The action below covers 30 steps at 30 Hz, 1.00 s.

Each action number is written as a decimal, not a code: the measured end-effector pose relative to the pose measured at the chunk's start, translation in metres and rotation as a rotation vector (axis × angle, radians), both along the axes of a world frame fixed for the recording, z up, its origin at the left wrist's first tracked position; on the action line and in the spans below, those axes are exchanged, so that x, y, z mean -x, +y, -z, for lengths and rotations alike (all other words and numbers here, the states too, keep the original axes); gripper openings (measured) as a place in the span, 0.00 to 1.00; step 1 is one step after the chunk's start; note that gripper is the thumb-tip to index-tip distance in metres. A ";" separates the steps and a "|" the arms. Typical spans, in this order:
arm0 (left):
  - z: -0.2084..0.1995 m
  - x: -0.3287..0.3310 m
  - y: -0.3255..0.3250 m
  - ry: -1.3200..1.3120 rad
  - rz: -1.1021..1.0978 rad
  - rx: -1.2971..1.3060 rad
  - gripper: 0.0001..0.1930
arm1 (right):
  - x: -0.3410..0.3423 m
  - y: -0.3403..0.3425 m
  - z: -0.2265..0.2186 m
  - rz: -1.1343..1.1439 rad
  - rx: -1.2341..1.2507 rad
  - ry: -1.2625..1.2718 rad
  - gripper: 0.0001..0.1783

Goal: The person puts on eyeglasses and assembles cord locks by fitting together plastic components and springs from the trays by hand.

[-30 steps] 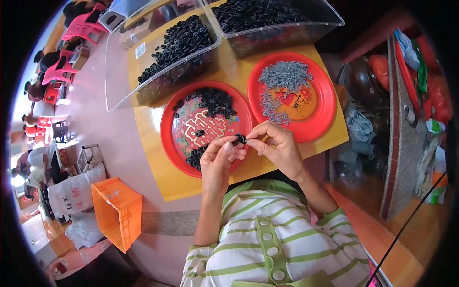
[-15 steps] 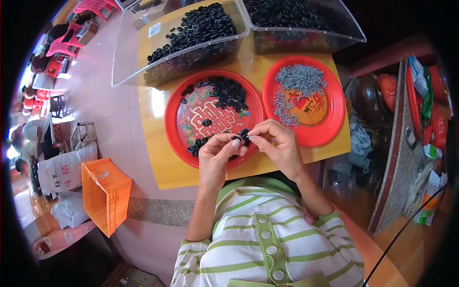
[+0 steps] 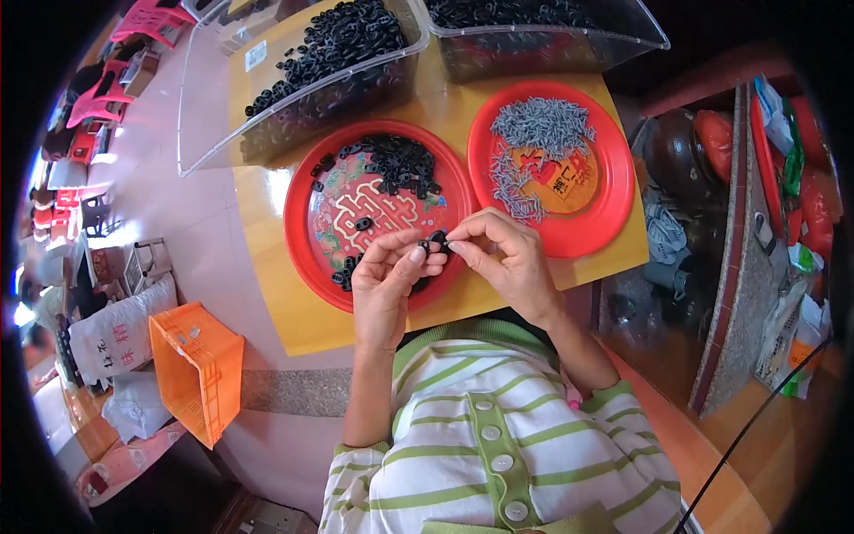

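Observation:
Over the near edge of a red round tray (image 3: 296, 258), my left hand (image 3: 384, 283) pinches a small black plastic part (image 3: 437, 240) between thumb and fingers. My right hand (image 3: 509, 267) meets it from the right, thumb and forefinger closed at the part's side; whatever they grip is too small to make out. On the tray lie a pile of similar black parts (image 3: 405, 165) at the far side, a single black part (image 3: 363, 223) near the middle, and several more beside my left hand. A second red plate (image 3: 614, 214) to the right holds many small grey screws (image 3: 544, 125).
Two clear plastic bins stand at the table's far side, the left bin (image 3: 294, 129) and right bin (image 3: 543, 36), both heaped with black parts. An orange crate (image 3: 197, 374) is on the left. Shelves with jars (image 3: 672, 156) and bags flank the right. A dark cable (image 3: 756, 436) hangs lower right.
The trays, bins and table have shifted slightly left and up in the picture. Both hands stay together at the black part, with only slight finger movement.

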State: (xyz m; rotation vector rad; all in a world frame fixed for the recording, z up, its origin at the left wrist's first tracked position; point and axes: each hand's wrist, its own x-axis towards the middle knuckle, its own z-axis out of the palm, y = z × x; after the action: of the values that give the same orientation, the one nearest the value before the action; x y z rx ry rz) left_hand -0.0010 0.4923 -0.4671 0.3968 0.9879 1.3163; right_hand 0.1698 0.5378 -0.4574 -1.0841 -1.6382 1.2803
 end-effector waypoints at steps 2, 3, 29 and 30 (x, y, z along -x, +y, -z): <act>-0.004 -0.004 0.002 -0.013 -0.015 -0.026 0.12 | -0.001 -0.001 0.001 -0.004 -0.006 -0.037 0.04; -0.002 -0.003 0.001 0.032 0.000 0.018 0.13 | -0.001 -0.001 0.000 -0.010 -0.016 -0.068 0.04; -0.001 0.001 -0.009 0.094 0.062 0.036 0.08 | 0.006 -0.006 -0.014 -0.064 -0.009 -0.038 0.05; -0.001 0.001 -0.009 0.084 0.062 0.030 0.08 | 0.005 -0.005 -0.014 -0.087 -0.009 -0.057 0.06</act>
State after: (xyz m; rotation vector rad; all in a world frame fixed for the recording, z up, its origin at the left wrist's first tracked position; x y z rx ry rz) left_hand -0.0020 0.4834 -0.4662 0.4598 1.0558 1.2359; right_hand 0.1646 0.5324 -0.4439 -1.0636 -1.7487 1.3070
